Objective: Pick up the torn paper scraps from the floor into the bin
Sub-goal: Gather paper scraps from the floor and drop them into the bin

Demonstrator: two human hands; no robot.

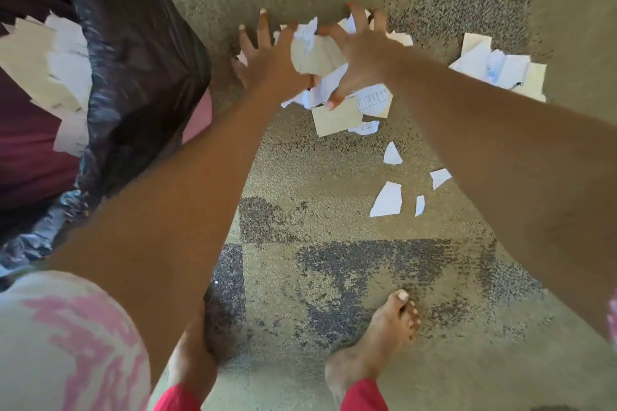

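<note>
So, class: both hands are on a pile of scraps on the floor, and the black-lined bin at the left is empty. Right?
No. The head view shows the bin already holds torn paper. Otherwise correct: the left hand and right hand are on the pile of scraps on the floor.

Nothing legible: a paper scrap (374, 99) at centre frame carries a printed grid with blurred marks, and the pink pattern on the white garment (66, 337) at lower left is unreadable
</note>
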